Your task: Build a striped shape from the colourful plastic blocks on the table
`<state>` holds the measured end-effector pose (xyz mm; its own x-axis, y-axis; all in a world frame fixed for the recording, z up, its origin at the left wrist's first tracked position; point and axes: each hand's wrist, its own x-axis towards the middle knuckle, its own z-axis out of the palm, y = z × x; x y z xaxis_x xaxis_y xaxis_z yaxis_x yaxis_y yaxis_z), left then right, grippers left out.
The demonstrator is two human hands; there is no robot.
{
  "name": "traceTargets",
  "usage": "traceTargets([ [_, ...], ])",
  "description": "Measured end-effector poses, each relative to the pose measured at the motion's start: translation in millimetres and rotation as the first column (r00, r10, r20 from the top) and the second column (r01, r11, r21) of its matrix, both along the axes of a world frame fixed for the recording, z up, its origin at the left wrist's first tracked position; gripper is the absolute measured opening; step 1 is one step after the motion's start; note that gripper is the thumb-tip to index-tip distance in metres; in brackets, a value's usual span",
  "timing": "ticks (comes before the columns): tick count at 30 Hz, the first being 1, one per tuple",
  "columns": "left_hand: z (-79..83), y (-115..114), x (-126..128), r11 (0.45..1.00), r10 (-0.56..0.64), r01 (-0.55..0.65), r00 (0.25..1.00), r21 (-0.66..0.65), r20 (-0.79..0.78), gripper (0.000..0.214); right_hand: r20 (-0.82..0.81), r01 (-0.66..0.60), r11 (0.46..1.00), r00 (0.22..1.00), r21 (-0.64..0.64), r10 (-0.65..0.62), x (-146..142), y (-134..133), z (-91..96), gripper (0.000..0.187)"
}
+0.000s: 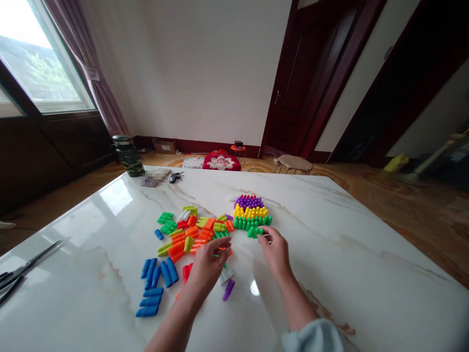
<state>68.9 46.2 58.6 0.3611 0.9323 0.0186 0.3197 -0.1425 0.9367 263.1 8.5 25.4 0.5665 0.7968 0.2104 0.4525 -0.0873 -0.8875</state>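
Note:
A built cluster of plastic pegs (pixel 251 212) stands on the white marble table (pixel 351 254), with purple pegs at the back, yellow in the middle and green in front. My right hand (pixel 275 252) pinches a green peg (pixel 255 232) at the cluster's front edge. My left hand (pixel 208 266) is curled over the loose pile of orange and green pegs (pixel 194 234), fingertips closed on a small piece that I cannot make out. Blue pegs (pixel 156 283) lie to the left. A purple peg (pixel 228 289) and a white one lie just under my left hand.
Scissors (pixel 22 271) lie at the table's left edge. A dark green flask (pixel 128 155), a blurred small item (pixel 154 177) and keys (pixel 175 177) sit at the far corner. Beyond the table are a red cushion, small stools, a dark door and a window.

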Motion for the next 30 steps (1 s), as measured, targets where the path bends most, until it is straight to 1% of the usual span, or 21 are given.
traceTargets([
  [1, 2.1, 0, -1, 1.000, 0.015, -0.015, 1.000, 0.011, -0.008, 0.032, 0.097, 0.076, 0.996, 0.993, -0.041, -0.072, 14, 1, -5.7, 0.026],
  [3, 6.1, 0, -2, 0.999, 0.036, -0.035, 0.999, 0.035, -0.025, 0.027, 0.232, 0.173, 0.978, 0.962, -0.118, -0.142, 38, 2, -16.2, 0.026],
  [4, 7.7, 1, -2, 0.998, 0.040, -0.038, 0.999, 0.043, -0.035, 0.027, 0.272, 0.201, 0.971, 0.949, -0.134, -0.159, 46, 3, -20.3, 0.026],
  [6, 8.9, 1, -3, 0.998, 0.038, -0.035, 0.998, 0.057, -0.050, 0.027, 0.313, 0.215, 0.966, 0.936, -0.141, -0.162, 52, 7, -25.5, 0.026],
  [10, 5.2, 4, -6, 0.996, 0.038, -0.031, 0.996, 0.084, -0.076, 0.027, 0.331, 0.189, 0.976, 0.932, -0.105, -0.145, 45, 19, -28.6, 0.025],
  [14, 1.4, 7, -10, 0.994, 0.043, -0.034, 0.995, 0.099, -0.092, 0.027, 0.277, 0.173, 0.984, 0.949, -0.045, -0.154, 39, 27, -29.4, 0.027],
  [17, 1.2, 9, -14, 0.995, 0.048, -0.040, 0.995, 0.096, -0.091, 0.027, 0.293, 0.226, 0.974, 0.933, -0.023, -0.209, 38, 25, -27.6, 0.024],
  [19, 1.8, 11, -16, 0.994, 0.059, -0.050, 0.994, 0.095, -0.093, 0.027, 0.353, 0.260, 0.964, 0.908, -0.051, -0.226, 37, 22, -24.6, 0.018],
  [21, 2.3, 12, -18, 0.993, 0.070, -0.058, 0.991, 0.106, -0.112, 0.027, 0.400, 0.246, 0.963, 0.898, -0.113, -0.183, 36, 19, -21.3, 0.015],
  [25, 2.4, 12, -21, 0.989, 0.079, -0.055, 0.981, 0.139, -0.179, 0.025, 0.405, 0.174, 0.959, 0.912, -0.224, -0.071, 31, 17, -16.2, 0.023],
  [30, 1.8, 10, -21, 0.981, 0.081, -0.035, 0.968, 0.193, -0.237, 0.025, 0.378, 0.144, 0.939, 0.926, -0.312, -0.017, 20, 15, -8.7, 0.024],
])
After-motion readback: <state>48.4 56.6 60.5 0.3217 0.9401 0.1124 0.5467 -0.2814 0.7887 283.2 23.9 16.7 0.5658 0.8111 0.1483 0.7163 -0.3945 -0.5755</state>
